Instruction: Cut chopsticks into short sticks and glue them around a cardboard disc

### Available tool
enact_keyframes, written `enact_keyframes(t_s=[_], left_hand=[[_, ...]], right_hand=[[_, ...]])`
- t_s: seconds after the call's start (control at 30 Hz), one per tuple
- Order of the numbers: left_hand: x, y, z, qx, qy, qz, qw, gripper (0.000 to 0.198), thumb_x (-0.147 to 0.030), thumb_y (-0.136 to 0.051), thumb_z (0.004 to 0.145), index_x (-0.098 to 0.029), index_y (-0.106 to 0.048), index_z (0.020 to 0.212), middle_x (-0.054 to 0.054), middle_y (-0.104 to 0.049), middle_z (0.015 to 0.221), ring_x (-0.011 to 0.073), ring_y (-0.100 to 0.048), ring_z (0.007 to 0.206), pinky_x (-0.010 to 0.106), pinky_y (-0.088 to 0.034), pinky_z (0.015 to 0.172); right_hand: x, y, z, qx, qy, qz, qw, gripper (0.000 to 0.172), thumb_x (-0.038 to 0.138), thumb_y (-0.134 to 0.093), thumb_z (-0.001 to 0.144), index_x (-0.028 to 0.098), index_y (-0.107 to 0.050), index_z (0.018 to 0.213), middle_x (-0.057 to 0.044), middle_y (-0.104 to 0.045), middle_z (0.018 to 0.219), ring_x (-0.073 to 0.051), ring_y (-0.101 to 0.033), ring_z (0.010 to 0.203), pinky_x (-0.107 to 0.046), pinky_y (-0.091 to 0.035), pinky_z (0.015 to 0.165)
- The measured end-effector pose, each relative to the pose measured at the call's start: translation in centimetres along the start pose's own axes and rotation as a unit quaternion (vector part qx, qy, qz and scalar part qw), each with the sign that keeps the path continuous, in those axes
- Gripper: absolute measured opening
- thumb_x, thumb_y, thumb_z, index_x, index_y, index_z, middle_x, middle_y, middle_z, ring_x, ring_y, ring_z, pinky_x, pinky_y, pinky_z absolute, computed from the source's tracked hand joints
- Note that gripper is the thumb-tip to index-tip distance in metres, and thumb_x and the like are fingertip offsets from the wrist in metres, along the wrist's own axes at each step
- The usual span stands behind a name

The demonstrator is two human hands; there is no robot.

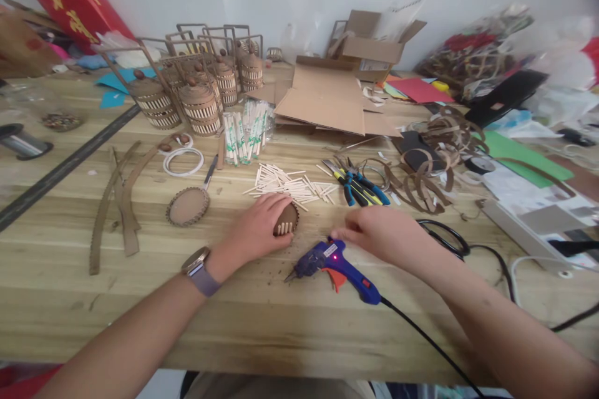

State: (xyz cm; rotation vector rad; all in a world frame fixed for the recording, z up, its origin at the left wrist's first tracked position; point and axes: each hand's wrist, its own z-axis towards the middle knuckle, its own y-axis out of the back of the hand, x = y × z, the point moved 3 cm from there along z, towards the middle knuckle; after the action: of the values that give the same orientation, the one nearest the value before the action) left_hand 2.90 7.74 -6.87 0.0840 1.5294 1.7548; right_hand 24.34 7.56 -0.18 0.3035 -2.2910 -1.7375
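My left hand (259,227), with a watch on its wrist, grips a small round cardboard base (291,215) at its left side. Several short wooden sticks (283,229) stand in a row along the near edge of that base. My right hand (362,229) has its fingers curled in beside the back end of a blue hot glue gun (334,262); what they hold, if anything, is hidden. The glue gun lies on its side, its red light on and nozzle towards the left. Just beyond my left hand is a loose pile of wooden sticks (285,182).
Another round cardboard piece (187,207) and cardboard strips (124,212) lie left. Pliers (360,187) and coiled strips (430,162) are right of the sticks. Finished lantern-like pieces (201,106) and flat cardboard (322,96) stand behind. The gun's black cord (425,340) runs towards the lower right.
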Motion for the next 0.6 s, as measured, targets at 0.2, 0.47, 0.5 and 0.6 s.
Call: enact_keyframes(t_s=[0.2, 0.47, 0.5, 0.6], left_hand=[[0.1, -0.1, 0.0, 0.000, 0.002, 0.009, 1.000, 0.064, -0.028, -0.065, 0.074, -0.011, -0.046, 0.132, 0.016, -0.052, 0.136, 0.0300, -0.044, 0.127, 0.048, -0.036, 0.109], [-0.1, 0.2, 0.0, 0.003, 0.006, -0.009, 1.000, 0.066, -0.025, -0.066, 0.072, -0.017, -0.044, 0.134, 0.014, -0.052, 0.136, 0.0297, -0.045, 0.127, 0.049, -0.036, 0.109], [-0.2, 0.2, 0.1, 0.004, 0.006, -0.008, 1.000, 0.066, -0.025, -0.066, 0.072, -0.018, -0.044, 0.134, 0.013, -0.052, 0.136, 0.0297, -0.045, 0.127, 0.049, -0.036, 0.109], [-0.2, 0.2, 0.1, 0.006, 0.005, -0.002, 1.000, 0.065, -0.025, -0.066, 0.072, -0.016, -0.045, 0.133, 0.014, -0.052, 0.136, 0.0296, -0.044, 0.127, 0.048, -0.036, 0.110]], right_hand=[[3.4, -0.2, 5.4, -0.048, 0.084, 0.041, 0.994, 0.010, 0.023, -0.057, 0.084, 0.019, -0.066, 0.084, -0.004, -0.071, 0.087, -0.017, -0.064, 0.079, -0.023, -0.040, 0.063], [4.3, -0.8, 6.2, -0.019, 0.080, 0.001, 0.997, 0.018, 0.016, -0.052, 0.080, 0.013, -0.068, 0.072, -0.015, -0.072, 0.081, -0.025, -0.066, 0.077, -0.027, -0.040, 0.060], [3.9, -0.8, 5.9, -0.020, 0.081, 0.005, 0.996, 0.017, 0.017, -0.052, 0.080, 0.014, -0.067, 0.071, -0.014, -0.072, 0.079, -0.024, -0.065, 0.075, -0.027, -0.040, 0.060], [2.8, -0.2, 5.3, -0.036, 0.082, 0.034, 0.995, 0.016, 0.016, -0.050, 0.082, 0.015, -0.065, 0.076, -0.009, -0.070, 0.075, -0.019, -0.063, 0.068, -0.024, -0.039, 0.058]])
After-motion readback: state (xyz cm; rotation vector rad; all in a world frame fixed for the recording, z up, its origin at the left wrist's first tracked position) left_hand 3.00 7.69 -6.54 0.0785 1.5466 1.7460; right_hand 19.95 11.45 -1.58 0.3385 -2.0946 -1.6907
